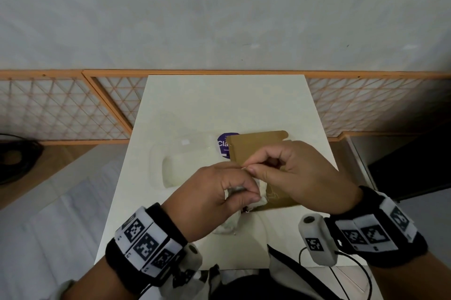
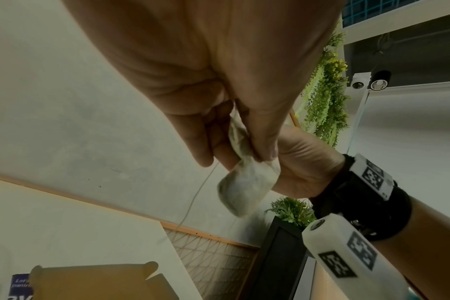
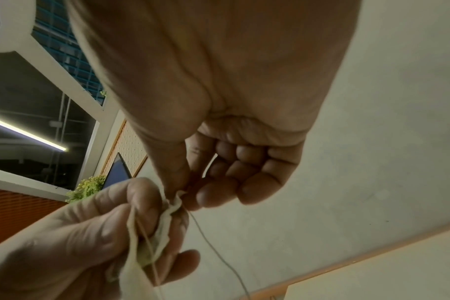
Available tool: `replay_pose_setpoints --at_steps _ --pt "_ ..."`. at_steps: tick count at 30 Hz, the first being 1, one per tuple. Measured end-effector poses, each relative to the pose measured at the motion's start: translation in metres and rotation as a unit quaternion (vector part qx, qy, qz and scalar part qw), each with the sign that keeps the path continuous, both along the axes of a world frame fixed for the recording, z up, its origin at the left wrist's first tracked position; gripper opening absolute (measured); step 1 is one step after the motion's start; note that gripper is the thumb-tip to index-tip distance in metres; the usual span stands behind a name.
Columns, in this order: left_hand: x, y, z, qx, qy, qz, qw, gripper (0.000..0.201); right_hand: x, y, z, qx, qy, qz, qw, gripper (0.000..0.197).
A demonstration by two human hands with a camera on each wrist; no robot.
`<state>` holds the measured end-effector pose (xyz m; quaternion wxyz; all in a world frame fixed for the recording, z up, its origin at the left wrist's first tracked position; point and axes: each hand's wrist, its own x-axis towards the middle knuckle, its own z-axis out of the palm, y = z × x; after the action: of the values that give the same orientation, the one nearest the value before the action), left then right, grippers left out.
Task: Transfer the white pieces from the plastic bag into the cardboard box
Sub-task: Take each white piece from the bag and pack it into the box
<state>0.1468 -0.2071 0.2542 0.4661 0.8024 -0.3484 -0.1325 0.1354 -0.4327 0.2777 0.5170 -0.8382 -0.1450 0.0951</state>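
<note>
Head view: both hands meet above the white desk (image 1: 219, 104). Left hand (image 1: 214, 199) pinches a white piece (image 1: 262, 196), a small soft pouch, between thumb and fingers. Right hand (image 1: 290, 172) pinches its top edge at a thin thread. Brown cardboard box (image 1: 256, 145) lies flat on the desk beneath the right hand. Clear plastic bag (image 1: 185, 158) with purple label (image 1: 223, 144) lies just left of the box.

Left wrist view: pouch (image 2: 244, 188) hangs from the pinching fingers (image 2: 262, 142); thread (image 2: 198, 194) trails down. Box (image 2: 95, 284) below.

Right wrist view: right thumb and forefinger (image 3: 190, 201) nip the pouch's crumpled corner (image 3: 173, 205); remaining fingers curled. Left hand (image 3: 77, 233) grips the pouch.
</note>
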Motion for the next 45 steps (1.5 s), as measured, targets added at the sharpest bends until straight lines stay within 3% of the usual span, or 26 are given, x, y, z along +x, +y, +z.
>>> replay_pose_setpoints --at_steps 9,19,24,28,31,36,40,45 --pt "-0.002 -0.005 -0.005 -0.086 0.052 0.121 0.987 0.003 0.007 -0.008 0.0 0.015 0.0 -0.03 0.999 0.013" --pt "0.005 -0.016 -0.011 -0.133 0.057 0.215 0.966 0.005 0.016 0.001 -0.01 0.035 0.028 -0.042 0.998 0.014" --pt "0.014 -0.006 -0.022 -0.08 -0.003 0.228 0.97 0.009 0.027 0.013 -0.02 0.021 0.03 -0.024 0.999 0.016" --pt "0.019 0.007 -0.032 -0.055 -0.01 0.228 0.972 0.038 0.038 0.024 -0.029 0.017 0.055 -0.006 0.998 0.016" --pt "0.021 0.019 -0.043 -0.023 -0.011 0.247 0.969 0.013 0.045 0.036 -0.04 0.018 0.068 0.007 0.997 0.015" --pt "0.014 0.039 -0.06 -0.033 0.048 0.295 0.954 0.011 0.042 0.045 -0.084 0.011 0.132 -0.031 0.991 0.015" --pt "0.001 0.048 -0.073 -0.047 0.09 0.301 0.948 0.011 0.029 0.055 -0.154 -0.163 0.158 0.014 0.974 0.021" --pt "-0.013 0.057 -0.086 -0.019 0.116 0.345 0.931 0.012 0.021 0.077 -0.224 -0.259 0.189 -0.019 0.947 0.022"
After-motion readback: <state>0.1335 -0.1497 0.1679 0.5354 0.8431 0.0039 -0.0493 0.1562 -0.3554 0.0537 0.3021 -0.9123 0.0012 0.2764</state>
